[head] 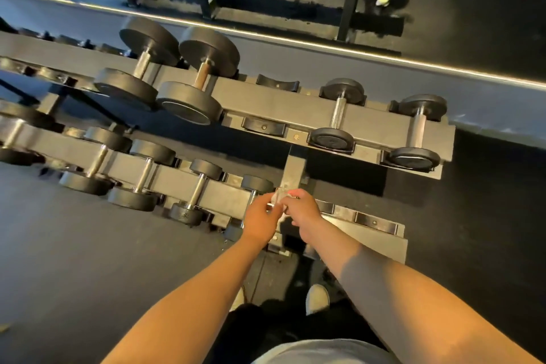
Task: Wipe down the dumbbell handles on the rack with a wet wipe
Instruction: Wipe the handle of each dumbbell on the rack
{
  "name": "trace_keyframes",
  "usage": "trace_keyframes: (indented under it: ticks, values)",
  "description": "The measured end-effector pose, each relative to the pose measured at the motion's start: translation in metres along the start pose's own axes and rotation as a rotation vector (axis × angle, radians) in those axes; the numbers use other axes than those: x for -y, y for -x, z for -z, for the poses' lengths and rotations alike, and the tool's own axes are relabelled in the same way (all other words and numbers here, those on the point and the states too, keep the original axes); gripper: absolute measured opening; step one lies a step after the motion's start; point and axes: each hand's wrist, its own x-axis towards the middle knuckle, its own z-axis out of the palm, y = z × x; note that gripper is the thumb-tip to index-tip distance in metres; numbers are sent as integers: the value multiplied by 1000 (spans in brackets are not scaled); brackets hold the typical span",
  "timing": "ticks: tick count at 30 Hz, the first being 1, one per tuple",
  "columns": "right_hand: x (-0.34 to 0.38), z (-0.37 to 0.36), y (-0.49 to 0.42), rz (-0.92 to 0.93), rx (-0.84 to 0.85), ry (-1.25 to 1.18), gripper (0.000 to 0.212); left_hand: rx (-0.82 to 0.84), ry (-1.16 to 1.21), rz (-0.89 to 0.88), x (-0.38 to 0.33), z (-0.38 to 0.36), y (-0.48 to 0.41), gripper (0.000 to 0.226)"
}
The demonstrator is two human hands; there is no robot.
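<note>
A two-tier grey dumbbell rack (266, 100) stretches across the view. Black dumbbells with metal handles lie on both tiers. My left hand (261, 217) and my right hand (301, 210) meet over the lower tier, both pinching a small white wet wipe (277, 199) between their fingers. The hands sit just right of the smallest dumbbell (255, 186) on the lower tier, whose handle is partly hidden behind my left hand. Two small dumbbells (338, 115) (418, 130) rest at the right end of the upper tier, and two large ones (195, 80) lie further left.
Empty black cradles (264, 127) (373, 220) show on both tiers. A mirror with a lit lower edge (295, 41) runs behind the rack. Dark rubber floor (74, 260) spreads to the left. My white shoes (317, 298) stand below the rack's lower tier.
</note>
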Motion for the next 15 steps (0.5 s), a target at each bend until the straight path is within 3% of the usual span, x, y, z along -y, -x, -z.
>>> trace_keyframes:
  ticks: [5,10,15]
  values:
    - [-26,-67,-9,-40,-44,54,23,-7,-38,129,59,47,-3,15]
    - [-56,-128,-17,-90,-61,34,3,40,-68,227,121,90,-15,24]
    - [-75,-172,-23,-80,-170,55,13,91,11,187,150,115,-20,22]
